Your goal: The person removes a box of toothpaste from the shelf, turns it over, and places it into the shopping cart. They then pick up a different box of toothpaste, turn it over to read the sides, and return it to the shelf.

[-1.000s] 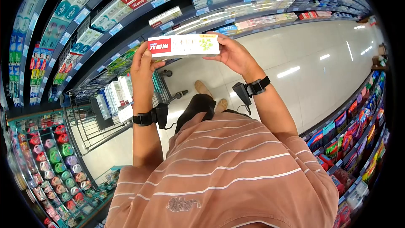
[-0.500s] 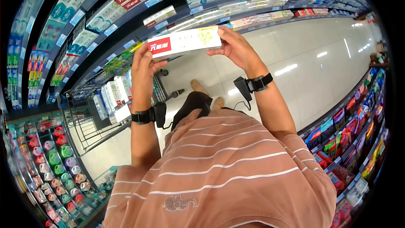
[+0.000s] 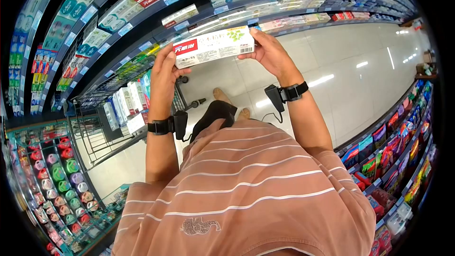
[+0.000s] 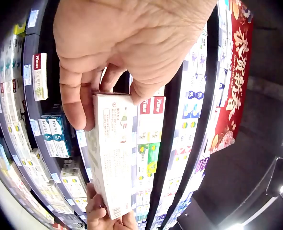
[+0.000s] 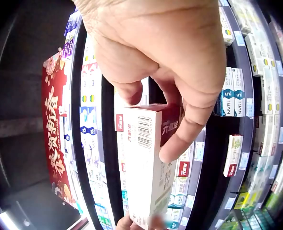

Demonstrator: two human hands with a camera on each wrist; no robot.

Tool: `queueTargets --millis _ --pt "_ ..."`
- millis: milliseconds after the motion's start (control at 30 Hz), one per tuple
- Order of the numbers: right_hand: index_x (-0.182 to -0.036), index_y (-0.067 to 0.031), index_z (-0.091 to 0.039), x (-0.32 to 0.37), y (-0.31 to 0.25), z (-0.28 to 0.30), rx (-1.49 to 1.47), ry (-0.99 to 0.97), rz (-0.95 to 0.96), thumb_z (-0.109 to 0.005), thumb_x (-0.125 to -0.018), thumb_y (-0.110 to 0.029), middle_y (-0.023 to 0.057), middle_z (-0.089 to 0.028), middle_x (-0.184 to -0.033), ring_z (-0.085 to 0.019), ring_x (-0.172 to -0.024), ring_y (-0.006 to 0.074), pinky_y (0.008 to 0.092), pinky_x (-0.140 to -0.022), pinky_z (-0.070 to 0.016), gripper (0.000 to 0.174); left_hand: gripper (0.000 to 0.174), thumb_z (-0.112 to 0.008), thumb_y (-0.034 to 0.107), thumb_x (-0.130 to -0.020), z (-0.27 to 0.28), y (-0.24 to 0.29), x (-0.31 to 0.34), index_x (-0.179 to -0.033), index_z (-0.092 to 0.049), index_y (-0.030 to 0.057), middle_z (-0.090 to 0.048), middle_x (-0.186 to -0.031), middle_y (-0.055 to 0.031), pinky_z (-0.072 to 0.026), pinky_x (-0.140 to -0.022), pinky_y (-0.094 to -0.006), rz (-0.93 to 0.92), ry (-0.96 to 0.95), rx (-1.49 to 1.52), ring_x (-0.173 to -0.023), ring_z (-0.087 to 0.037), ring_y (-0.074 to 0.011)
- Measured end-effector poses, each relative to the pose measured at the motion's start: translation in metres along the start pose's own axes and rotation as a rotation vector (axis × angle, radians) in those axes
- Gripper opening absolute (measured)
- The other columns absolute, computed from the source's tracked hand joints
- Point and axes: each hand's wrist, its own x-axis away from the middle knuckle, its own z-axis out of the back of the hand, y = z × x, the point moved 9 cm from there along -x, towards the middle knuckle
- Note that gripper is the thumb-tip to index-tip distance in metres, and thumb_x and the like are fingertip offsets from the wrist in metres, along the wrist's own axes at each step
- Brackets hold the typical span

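Both hands hold a white toothpaste box (image 3: 213,50) with a red brand panel and green leaf print, level in front of the body. My left hand (image 3: 163,76) grips its left end between thumb and fingers, seen from above in the left wrist view. The right hand (image 3: 272,57) pinches the other end; in the right wrist view its fingers (image 5: 187,136) lie over the red panel beside a barcode. Fine print covers the long side that faces the left wrist camera.
Shelves of toothpaste boxes (image 3: 175,16) curve across the front and left. A wire shopping cart (image 3: 97,147) holding several boxes (image 3: 125,102) stands at the left. Colourful packets (image 3: 379,161) fill a shelf at the right, and bottles (image 3: 61,185) stand at the lower left.
The toothpaste box has turned in the hands, bringing its printed long side and barcode into the head view. Both hands still hold its ends and have shifted slightly right in the view.
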Motion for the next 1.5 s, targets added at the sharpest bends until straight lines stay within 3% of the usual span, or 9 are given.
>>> queueTargets --millis 433,533,767,933,1167,1500 --pt "-0.124 0.0052 -0.059 0.008 0.008 -0.005 0.006 -0.057 -0.043 -0.05 -0.105 -0.035 0.0165 -0.067 -0.115 -0.068 -0.101 0.023 0.0379 -0.086 -0.0602 0.045 0.051 -0.048 0.037 -0.106 0.013 -0.017 0.004 -0.136 -0.052 -0.0043 -0.067 -0.108 -0.0142 -0.059 -0.07 -0.0299 0.055 -0.004 0.005 -0.085 -0.068 -0.0178" --pt "-0.128 0.0053 -0.056 0.01 0.011 -0.008 -0.011 -0.064 -0.048 -0.051 -0.104 -0.034 0.0165 -0.066 -0.118 -0.068 -0.104 0.0233 0.0388 -0.088 -0.0598 0.046 0.05 -0.052 0.039 -0.104 0.014 -0.017 0.006 -0.131 -0.054 -0.0027 -0.067 -0.105 -0.0112 -0.0561 -0.068 -0.0303 0.047 0.013 0.032 -0.085 -0.066 -0.0172" --pt "-0.146 0.0007 -0.039 0.015 0.021 -0.011 0.023 -0.11 -0.134 -0.054 -0.103 -0.024 0.0147 -0.057 -0.133 -0.061 -0.118 0.0244 0.0438 -0.098 -0.0563 0.052 0.047 -0.051 0.023 -0.103 0.02 -0.006 0.014 -0.142 -0.046 -0.0023 -0.062 -0.124 -0.0154 -0.0588 -0.083 -0.0329 0.001 0.017 0.065 -0.104 -0.065 -0.0197" --pt "-0.146 -0.0019 -0.04 0.015 0.018 -0.021 0.053 -0.137 -0.088 -0.059 -0.099 -0.013 0.0125 -0.057 -0.128 -0.058 -0.12 0.022 0.0387 -0.1 -0.0541 0.052 0.049 -0.054 0.013 -0.099 0.035 -0.024 0.011 -0.144 -0.043 -0.0018 -0.059 -0.128 -0.0168 -0.0575 -0.091 -0.0361 0.039 0.035 0.166 -0.11 -0.064 -0.0228" --pt "-0.145 -0.0147 -0.047 0.01 0.017 -0.021 0.163 -0.135 -0.059 -0.061 -0.092 -0.004 0.0098 -0.059 -0.122 -0.057 -0.112 0.0152 0.0298 -0.097 -0.0472 0.056 0.049 -0.055 0.013 -0.099 0.028 -0.02 0.015 -0.144 -0.041 -0.0004 -0.056 -0.131 -0.0182 -0.0552 -0.098 -0.0399 0.086 -0.037 0.247 -0.114 -0.063 -0.0283" --pt "-0.144 -0.0128 -0.047 -0.004 0.009 -0.019 0.362 -0.032 0.003 -0.063 -0.092 -0.006 0.0106 -0.057 -0.126 -0.054 -0.117 0.0176 0.0305 -0.098 -0.0467 0.055 0.046 -0.052 0.019 -0.101 0.026 -0.022 -0.013 -0.141 -0.04 -0.0005 -0.057 -0.128 -0.0174 -0.0534 -0.098 -0.0425 0.047 -0.04 0.292 -0.114 -0.061 -0.0273"
